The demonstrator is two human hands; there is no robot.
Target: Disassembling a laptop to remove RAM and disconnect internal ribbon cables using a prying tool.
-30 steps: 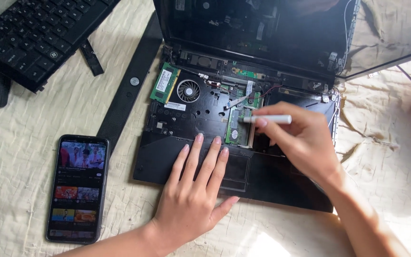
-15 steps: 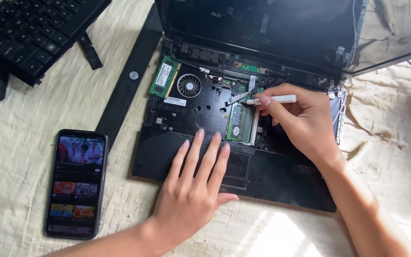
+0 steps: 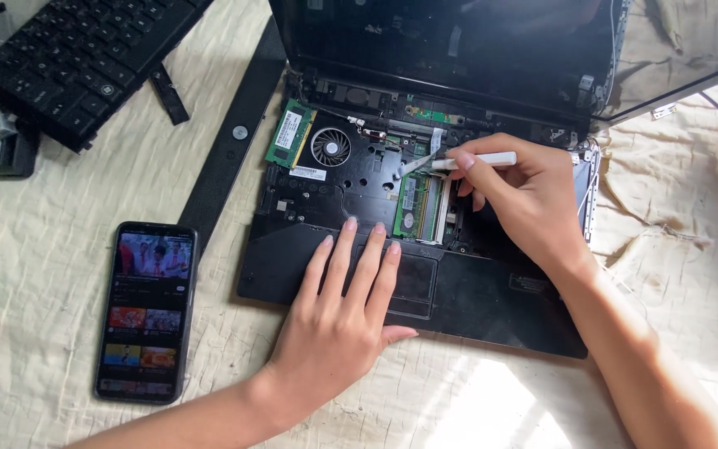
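we take the opened laptop (image 3: 425,274) as our landmark; it lies on a cream cloth (image 3: 60,274), keyboard deck stripped off so the board is bare. far to its upper left sits the removed black keyboard (image 3: 76,58), set aside out of the way. to the laptop's left a phone (image 3: 145,312) lies face up with its screen lit, angled where we can glance at it. between phone and laptop a long black trim strip (image 3: 230,154) rests along the laptop's left edge. on the board's left we see a green memory stick (image 3: 289,133) beside the round cooling fan (image 3: 330,147). our left hand (image 3: 338,320) lies flat on the palm rest, fingers spread wide and holding nothing, seemingly to pin the laptop steady. just right of the fan, a second memory module (image 3: 419,208) sits in its slot. our right hand (image 3: 525,199) is closed in a pen-like pinch on a slim white tool (image 3: 479,160), its tip pointing left at a pale ribbon cable (image 3: 415,162) above that module, a grip that suits fine work.
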